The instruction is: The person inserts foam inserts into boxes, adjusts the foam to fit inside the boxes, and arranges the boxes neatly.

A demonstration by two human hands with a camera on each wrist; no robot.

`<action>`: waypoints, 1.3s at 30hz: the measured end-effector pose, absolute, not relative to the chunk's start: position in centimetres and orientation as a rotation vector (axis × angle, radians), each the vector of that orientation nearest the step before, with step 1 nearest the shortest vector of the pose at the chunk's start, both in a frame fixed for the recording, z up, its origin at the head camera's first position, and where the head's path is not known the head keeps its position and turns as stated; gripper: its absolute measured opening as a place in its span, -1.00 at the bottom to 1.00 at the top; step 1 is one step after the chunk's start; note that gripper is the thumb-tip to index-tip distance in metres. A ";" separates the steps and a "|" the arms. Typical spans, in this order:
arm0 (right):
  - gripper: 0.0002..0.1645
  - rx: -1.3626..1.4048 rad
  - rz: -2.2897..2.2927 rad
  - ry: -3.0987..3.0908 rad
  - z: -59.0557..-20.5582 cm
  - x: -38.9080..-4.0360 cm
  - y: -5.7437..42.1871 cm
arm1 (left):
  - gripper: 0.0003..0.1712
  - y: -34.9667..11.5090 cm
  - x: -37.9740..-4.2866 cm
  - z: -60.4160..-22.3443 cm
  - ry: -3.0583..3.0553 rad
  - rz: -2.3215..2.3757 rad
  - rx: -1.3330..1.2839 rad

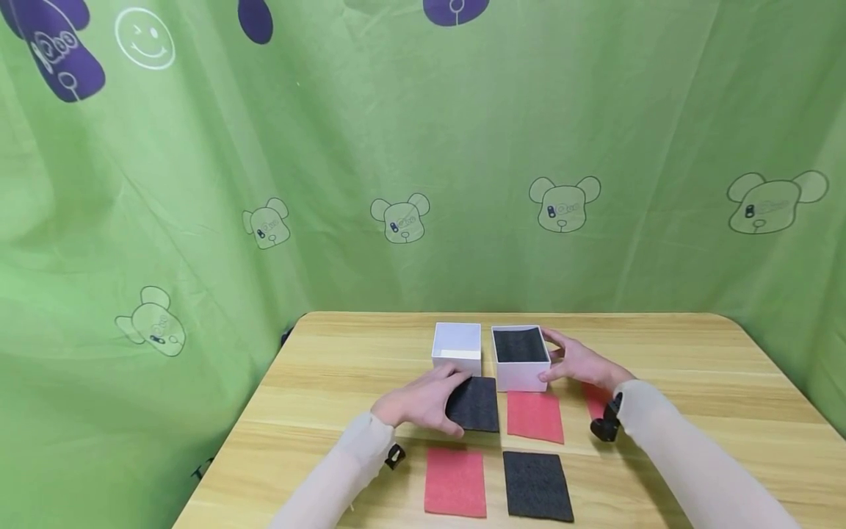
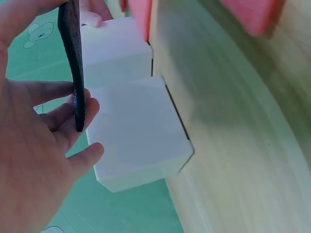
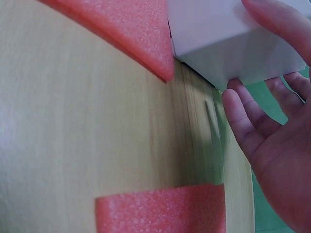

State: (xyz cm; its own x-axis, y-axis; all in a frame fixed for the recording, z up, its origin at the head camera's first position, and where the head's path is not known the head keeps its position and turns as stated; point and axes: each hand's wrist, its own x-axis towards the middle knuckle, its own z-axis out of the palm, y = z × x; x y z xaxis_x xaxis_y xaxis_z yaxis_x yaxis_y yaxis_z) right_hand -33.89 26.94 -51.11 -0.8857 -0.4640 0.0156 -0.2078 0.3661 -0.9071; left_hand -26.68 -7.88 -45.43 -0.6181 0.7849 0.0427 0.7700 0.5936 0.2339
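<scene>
My left hand (image 1: 431, 400) holds a black foam square (image 1: 474, 405) between thumb and fingers, in front of the left white box (image 1: 456, 361). Seen edge-on in the left wrist view, the black foam square (image 2: 73, 63) is raised off the table. That left box stands open-topped, with a pale inside. Just right of it is a second white box (image 1: 522, 377), with a black foam piece (image 1: 520, 345) inside near its top. My right hand (image 1: 581, 364) grips this box by its right side, thumb at the front corner. The right wrist view shows the thumb and fingers around the box (image 3: 238, 48).
A red foam square (image 1: 535, 416) lies before the right box, and another red piece (image 1: 596, 402) is partly under my right forearm. Nearer me lie a red square (image 1: 454, 483) and a black square (image 1: 538, 485). A green curtain (image 1: 463, 272) hangs behind the wooden table (image 1: 714, 411).
</scene>
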 end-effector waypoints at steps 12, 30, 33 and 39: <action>0.34 -0.616 -1.533 2.375 -51.3 -34.2 27.1 | 0.15 -6.5 -26.9 -42.9 2.715 0.589 1.364; 0.35 -0.639 -1.582 2.333 -51.4 -34.2 27.2 | 0.05 -4.0 -31.3 -40.3 2.861 0.504 1.252; 0.35 -0.623 -1.554 2.350 -51.3 -34.1 27.2 | 0.05 -3.2 -31.9 -40.5 2.861 0.486 1.222; 0.34 -0.617 -1.542 2.362 -51.2 -33.9 27.0 | 0.06 -1.4 -33.0 -41.2 2.873 0.428 1.192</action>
State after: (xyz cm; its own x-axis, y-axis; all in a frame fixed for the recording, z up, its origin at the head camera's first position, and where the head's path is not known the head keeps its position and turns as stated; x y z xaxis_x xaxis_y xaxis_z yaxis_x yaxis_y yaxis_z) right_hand -33.90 27.04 -51.25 -0.8779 -0.4784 0.0190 -0.2099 0.3490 -0.9133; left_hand -33.03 -1.38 -41.18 -0.7117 0.6950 0.1022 0.6946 0.6746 0.2499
